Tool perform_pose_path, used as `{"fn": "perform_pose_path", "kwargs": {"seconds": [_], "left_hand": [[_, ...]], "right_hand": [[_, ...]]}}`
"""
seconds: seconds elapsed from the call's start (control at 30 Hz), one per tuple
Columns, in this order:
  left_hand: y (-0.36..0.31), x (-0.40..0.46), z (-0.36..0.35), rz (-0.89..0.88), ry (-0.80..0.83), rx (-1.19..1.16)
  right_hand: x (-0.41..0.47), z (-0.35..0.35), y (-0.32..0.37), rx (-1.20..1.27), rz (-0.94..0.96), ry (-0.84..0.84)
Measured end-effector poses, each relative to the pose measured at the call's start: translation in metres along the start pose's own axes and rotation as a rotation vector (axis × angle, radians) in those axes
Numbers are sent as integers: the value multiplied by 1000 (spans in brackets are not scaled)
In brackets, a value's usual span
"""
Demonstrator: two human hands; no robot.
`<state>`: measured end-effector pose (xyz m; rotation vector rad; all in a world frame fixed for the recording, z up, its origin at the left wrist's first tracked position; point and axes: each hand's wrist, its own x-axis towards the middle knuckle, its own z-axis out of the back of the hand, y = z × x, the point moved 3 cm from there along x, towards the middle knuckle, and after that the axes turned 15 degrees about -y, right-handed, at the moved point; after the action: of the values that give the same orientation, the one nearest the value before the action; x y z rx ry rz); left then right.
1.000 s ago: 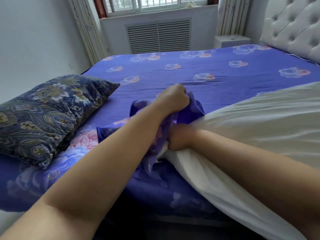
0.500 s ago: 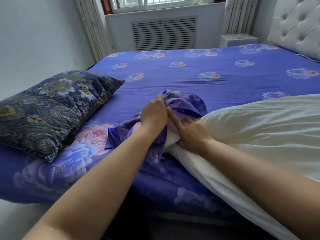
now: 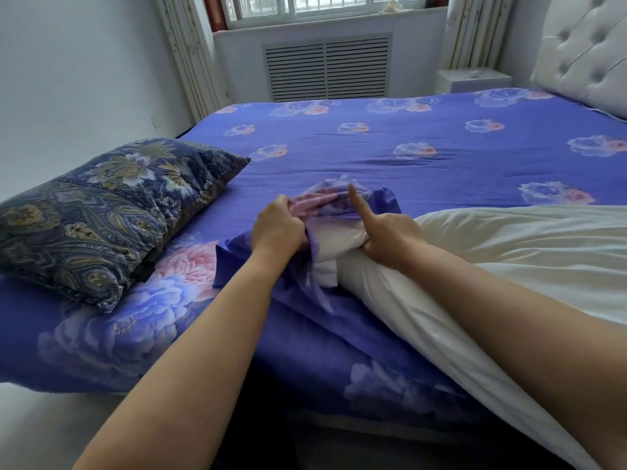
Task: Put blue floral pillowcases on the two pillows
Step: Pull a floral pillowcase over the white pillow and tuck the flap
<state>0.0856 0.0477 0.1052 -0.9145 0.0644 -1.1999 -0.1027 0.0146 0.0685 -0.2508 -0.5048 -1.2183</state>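
A bare white pillow (image 3: 509,259) lies across the right side of the bed, its left corner pointing to the middle. A bunched blue floral pillowcase (image 3: 336,201) sits at that corner. My left hand (image 3: 278,228) grips the pillowcase's gathered edge. My right hand (image 3: 386,235) squeezes the pillow's corner, thumb raised against the pillowcase fabric. Part of the corner is tucked under the blue cloth. A second pillow (image 3: 101,208) in a dark paisley floral case lies at the left edge of the bed.
The bed (image 3: 373,144) carries a blue floral sheet. A white tufted headboard (image 3: 587,52) stands at the right. A small white nightstand (image 3: 471,79) and a louvred radiator cover (image 3: 325,66) sit below the window at the back. A wall is at the left.
My left hand has pulled back from over the pillowcase and now holds its edge. My right hand shifted onto the pillow corner with thumb up. The pillowcase mouth has spread wider.
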Motion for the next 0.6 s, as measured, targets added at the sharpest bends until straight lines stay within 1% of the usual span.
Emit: {"fn": "perform_pose_path", "kwargs": {"seconds": [0.03,0.07,0.1,0.13,0.2,0.23,0.27,0.3,0.37,0.43,0.47,0.5,0.57,0.6], "left_hand": [[-5,0,0,100,24,-182],[-9,-3,-2,147,41,-293],[-15,-9,-3,113,53,-302],[-18,-16,-4,9,45,-228],[-10,-27,-10,-186,-41,-65],[0,-28,-13,-238,-107,-27],[11,-27,-16,-236,-192,-27],[22,-25,-18,-180,-275,-55],[42,-23,-23,49,-378,-180],[52,-21,-26,304,-401,-338],[53,-22,-27,379,-408,-413],[50,-22,-26,404,-429,-486],[38,-25,-23,344,-480,-627],[29,-29,-23,322,-461,-681]], "right_hand": [[5,1,-7,-9,-45,18],[10,3,-14,-14,-88,38],[14,3,-21,-17,-127,54],[17,3,-27,-16,-164,64],[20,5,-32,3,-206,65],[22,5,-32,12,-205,62],[23,5,-30,15,-196,65],[25,6,-28,19,-188,71],[28,9,-25,31,-184,79],[34,12,-21,40,-182,63],[37,12,-19,46,-181,51],[42,11,-17,49,-185,49],[49,7,-14,60,-230,60],[52,5,-14,69,-264,70]]}}
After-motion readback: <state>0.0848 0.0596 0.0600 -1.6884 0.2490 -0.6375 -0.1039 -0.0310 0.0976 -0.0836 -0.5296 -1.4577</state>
